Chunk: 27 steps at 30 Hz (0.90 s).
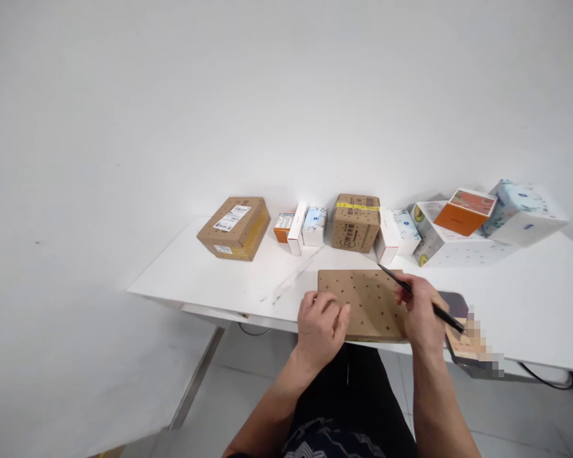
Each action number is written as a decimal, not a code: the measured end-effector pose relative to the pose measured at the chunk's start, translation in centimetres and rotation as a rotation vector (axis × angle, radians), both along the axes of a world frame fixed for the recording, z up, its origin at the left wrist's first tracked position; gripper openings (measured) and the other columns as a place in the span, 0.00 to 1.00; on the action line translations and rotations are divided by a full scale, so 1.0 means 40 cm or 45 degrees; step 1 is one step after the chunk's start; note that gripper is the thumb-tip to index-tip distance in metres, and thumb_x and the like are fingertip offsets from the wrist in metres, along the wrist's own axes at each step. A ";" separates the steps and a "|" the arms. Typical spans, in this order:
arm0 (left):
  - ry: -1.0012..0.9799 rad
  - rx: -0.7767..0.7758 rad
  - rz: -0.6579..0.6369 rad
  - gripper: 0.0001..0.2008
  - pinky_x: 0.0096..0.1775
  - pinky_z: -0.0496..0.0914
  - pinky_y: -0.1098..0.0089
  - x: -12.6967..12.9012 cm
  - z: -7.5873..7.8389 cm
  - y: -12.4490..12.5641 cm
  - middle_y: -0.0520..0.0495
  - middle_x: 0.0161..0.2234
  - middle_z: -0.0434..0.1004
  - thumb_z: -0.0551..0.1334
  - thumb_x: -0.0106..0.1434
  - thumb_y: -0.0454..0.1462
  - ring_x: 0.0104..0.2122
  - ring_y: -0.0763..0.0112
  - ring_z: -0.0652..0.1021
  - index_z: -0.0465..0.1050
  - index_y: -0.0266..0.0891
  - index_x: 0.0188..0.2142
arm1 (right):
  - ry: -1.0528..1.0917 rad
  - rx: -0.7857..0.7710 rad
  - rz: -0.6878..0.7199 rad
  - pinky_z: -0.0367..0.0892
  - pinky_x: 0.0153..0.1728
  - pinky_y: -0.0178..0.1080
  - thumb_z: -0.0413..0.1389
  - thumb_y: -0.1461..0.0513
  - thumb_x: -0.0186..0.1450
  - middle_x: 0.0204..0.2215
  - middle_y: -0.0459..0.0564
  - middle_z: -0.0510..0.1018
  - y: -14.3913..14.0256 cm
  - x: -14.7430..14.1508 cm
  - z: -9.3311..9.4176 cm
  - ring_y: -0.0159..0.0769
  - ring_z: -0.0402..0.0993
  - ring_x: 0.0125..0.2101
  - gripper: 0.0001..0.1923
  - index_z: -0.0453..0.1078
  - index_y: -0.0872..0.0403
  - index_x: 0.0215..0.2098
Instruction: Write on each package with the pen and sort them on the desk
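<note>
A flat brown cardboard box [367,299] dotted with dark spots lies at the near edge of the white table [210,280]. My left hand [321,324] rests on its near left corner, fingers curled against the cardboard. My right hand [423,315] sits on the box's right end and grips a thin black pen-like tool [413,292], which slants from upper left to lower right across the hand.
Along the wall stand a labelled brown parcel [233,227], small white and orange cartons [298,227], a taped brown box [356,222] and white patterned boxes [451,238] with an orange box [465,211] on top. A dark flat object [458,302] lies beside my right hand.
</note>
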<state>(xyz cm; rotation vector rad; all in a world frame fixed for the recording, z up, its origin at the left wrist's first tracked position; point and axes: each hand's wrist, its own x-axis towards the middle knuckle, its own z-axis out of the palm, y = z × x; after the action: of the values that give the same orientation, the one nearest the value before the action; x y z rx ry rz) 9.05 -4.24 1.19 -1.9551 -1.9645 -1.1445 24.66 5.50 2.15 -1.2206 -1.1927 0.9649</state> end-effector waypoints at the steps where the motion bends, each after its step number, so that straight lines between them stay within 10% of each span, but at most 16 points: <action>1: -0.010 0.042 -0.027 0.09 0.39 0.66 0.64 0.008 0.005 0.010 0.46 0.30 0.74 0.58 0.63 0.34 0.35 0.65 0.69 0.72 0.40 0.26 | -0.070 0.013 0.037 0.65 0.29 0.37 0.53 0.48 0.61 0.24 0.47 0.74 0.000 -0.012 0.006 0.35 0.69 0.25 0.18 0.73 0.53 0.35; 27: -0.111 -0.343 -0.109 0.12 0.23 0.53 0.69 0.042 -0.032 0.084 0.52 0.17 0.70 0.56 0.54 0.30 0.18 0.76 0.67 0.67 0.39 0.16 | -0.464 0.017 0.531 0.66 0.31 0.38 0.49 0.50 0.66 0.27 0.46 0.74 -0.007 -0.084 -0.056 0.35 0.70 0.27 0.14 0.65 0.51 0.33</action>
<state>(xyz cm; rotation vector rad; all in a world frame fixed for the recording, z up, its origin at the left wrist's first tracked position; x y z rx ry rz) 10.72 -0.87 -0.08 -2.1716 -2.2001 -1.0471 21.30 5.23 -0.09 -1.1923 -1.7895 1.0590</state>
